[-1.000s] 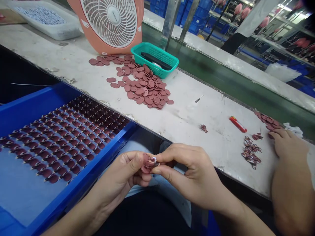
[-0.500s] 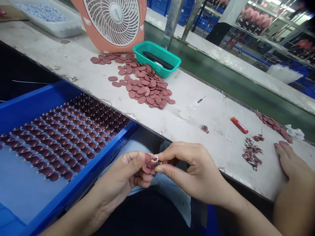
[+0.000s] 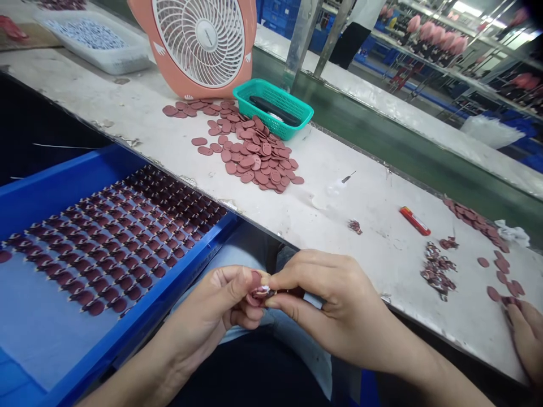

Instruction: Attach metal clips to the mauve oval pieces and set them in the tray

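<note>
Pinching a small dusty-red oval disc (image 3: 255,285) between them, the left hand (image 3: 216,308) and the right hand (image 3: 328,302) meet low in the view at about 6 o'clock, above the person's lap and just short of the workbench (image 3: 331,198) edge. The left thumb lies across the disc's face while the right thumb and forefinger press together on a small pale bit at its right edge; what that bit is cannot be told. At 9 o'clock from the hands sits a blue tray (image 3: 139,319) with neat rows of dark red pieces (image 3: 110,243) laid out on its floor. At 12 o'clock on the bench lies a loose heap of oval discs (image 3: 254,152), and beyond it a teal mesh basket (image 3: 275,107) stands just beside a pink desk fan (image 3: 199,39). At about 2 o'clock lie a red lighter (image 3: 414,220) and a small cluster of dark scraps (image 3: 436,271). At 3 o'clock, at the picture's right edge, a co-worker's hand (image 3: 526,339) rests on the bench touching a few scattered discs (image 3: 503,282). A white bin (image 3: 97,42) stands far off at 10 o'clock.
</note>
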`<state>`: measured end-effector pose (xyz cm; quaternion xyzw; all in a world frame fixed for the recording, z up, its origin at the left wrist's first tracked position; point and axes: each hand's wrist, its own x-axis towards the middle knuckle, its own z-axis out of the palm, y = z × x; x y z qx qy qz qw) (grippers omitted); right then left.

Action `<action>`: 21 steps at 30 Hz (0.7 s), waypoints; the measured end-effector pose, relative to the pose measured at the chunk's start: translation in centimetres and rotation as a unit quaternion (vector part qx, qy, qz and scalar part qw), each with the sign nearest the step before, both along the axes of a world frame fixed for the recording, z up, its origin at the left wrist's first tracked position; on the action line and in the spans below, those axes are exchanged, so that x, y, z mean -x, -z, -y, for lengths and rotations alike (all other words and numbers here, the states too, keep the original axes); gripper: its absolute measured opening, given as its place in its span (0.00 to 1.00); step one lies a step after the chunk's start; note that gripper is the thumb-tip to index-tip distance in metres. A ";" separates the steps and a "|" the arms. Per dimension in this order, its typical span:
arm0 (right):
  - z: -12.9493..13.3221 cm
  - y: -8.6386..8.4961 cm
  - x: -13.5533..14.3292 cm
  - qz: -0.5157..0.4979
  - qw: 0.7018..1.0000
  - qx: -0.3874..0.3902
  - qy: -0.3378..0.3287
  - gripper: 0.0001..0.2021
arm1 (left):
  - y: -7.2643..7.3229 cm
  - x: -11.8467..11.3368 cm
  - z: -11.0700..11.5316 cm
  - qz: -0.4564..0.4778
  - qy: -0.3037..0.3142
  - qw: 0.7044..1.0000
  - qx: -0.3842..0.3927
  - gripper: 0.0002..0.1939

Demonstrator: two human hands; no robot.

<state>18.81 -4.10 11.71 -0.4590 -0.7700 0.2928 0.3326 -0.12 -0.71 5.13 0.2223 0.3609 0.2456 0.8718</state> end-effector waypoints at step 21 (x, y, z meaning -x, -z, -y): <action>0.2 0.3 0.7 0.010 0.997 -0.075 -0.018 0.04 | -0.9 0.4 0.5 -0.028 -0.027 0.999 -0.030 0.24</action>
